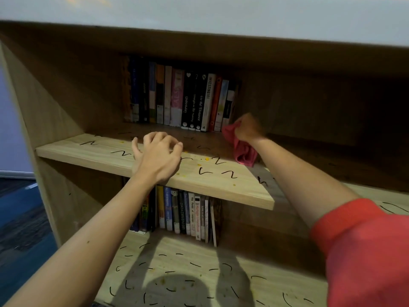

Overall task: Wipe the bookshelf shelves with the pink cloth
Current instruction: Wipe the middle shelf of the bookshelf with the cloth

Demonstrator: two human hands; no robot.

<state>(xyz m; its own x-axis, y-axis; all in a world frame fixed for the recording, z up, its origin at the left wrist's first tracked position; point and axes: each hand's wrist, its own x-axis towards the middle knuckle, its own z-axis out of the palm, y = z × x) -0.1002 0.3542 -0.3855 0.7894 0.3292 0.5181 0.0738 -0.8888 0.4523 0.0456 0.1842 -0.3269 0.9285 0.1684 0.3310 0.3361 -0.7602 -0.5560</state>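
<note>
My right hand is fisted round the crumpled pink cloth, just in front of the right end of the row of upright paperback books that stands at the back of the light wooden shelf board. The cloth hangs out of the underside of my fist. Its long axis therefore runs from the foot of the books toward me, and its loose end points at the board's front edge and seems to touch the wood. The hand is blurred, so beyond the clench I cannot tell how the fingers lie.

I judge the coming stroke turns on one thing. The black squiggle marks and small yellow crumbs lie in front of the row of books, mostly left of the cloth, between it and my left hand. The sweep should go leftward and toward me, broadside to the cloth's long axis rather than end-on.

My left hand sits in front of the middle of the row, wrist over the board's front edge, fingers loosely curled and holding nothing. It is nearer the far marks, but it lies in the sweep's path and would need to lift away.
</note>
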